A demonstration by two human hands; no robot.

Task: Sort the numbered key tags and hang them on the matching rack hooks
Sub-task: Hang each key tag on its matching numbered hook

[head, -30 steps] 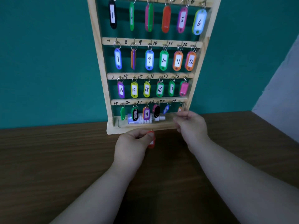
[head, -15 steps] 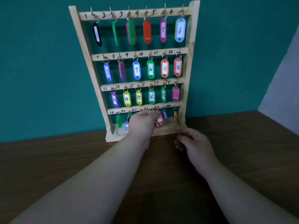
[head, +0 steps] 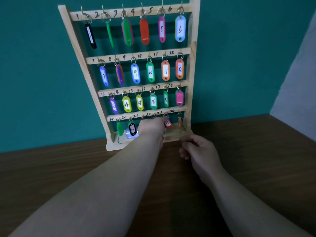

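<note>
**Last row nearly filled**

The pale wooden four-rail key rack (head: pixel 192 65) stands upright on the dark wood-grain table (head: pixel 256 151) against a teal wall (head: pixel 42 65); its top three rails each carry six coloured plastic tags, one per hook, and the numbers that can be read match the handwritten labels, though several tags face away or hang edge-on.

On the bottom rail (head: pixel 119 117) a green oval tag (head: pixel 120 128) hangs under 19 and a black tag marked 20 (head: pixel 132 129) under 20; a narrow orange tag (head: pixel 179 123) hangs edge-on under 24.

The left hand (head: pixel 151 130) reaches across the middle of this rail and hides hooks 21 and 22; its fingertips sit at the ring of a red oval tag (head: pixel 168 124), which dangles tilted at hook 23. The blur hides whether the fingers pinch that ring or only touch it, and whether the ring is seated on the hook.

The right hand (head: pixel 198 149) hovers just in front of the rack's base with fingers loosely curled, holding nothing.

No loose tag shows on the table; a small white-and-blue object (head: pixel 130 135) lies on the base ledge behind the black tag. By my reading the sorting is all but finished; what is left is seating the red tag and checking the hidden hooks.
</note>
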